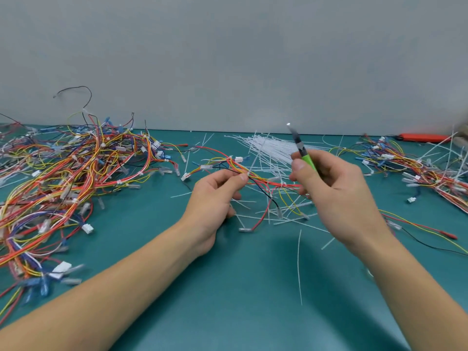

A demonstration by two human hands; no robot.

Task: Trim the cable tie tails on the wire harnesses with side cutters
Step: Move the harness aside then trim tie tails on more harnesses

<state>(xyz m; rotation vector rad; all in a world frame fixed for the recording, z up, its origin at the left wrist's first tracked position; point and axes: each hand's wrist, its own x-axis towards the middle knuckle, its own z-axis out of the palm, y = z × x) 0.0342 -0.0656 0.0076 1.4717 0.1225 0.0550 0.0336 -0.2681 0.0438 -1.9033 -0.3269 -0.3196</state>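
Note:
My left hand point(215, 196) pinches a wire harness point(263, 182) of red, yellow, black and blue wires just above the green mat. A white cable tie tail point(254, 160) sticks up from the bundle beside my left fingertips. My right hand point(329, 188) is closed around a green-handled cutting tool point(302, 150), whose dark tip points up and away, blurred. The tool's tip is apart from the tie tail, to its right. The harness runs from my left fingers under my right hand.
A big pile of harnesses point(63, 178) covers the mat point(228, 287) on the left. Another pile point(417, 168) lies on the right. Loose white cable ties point(273, 148) are stacked behind my hands, and cut tails point(300, 264) litter the middle. An orange tool point(423, 137) lies far right by the wall.

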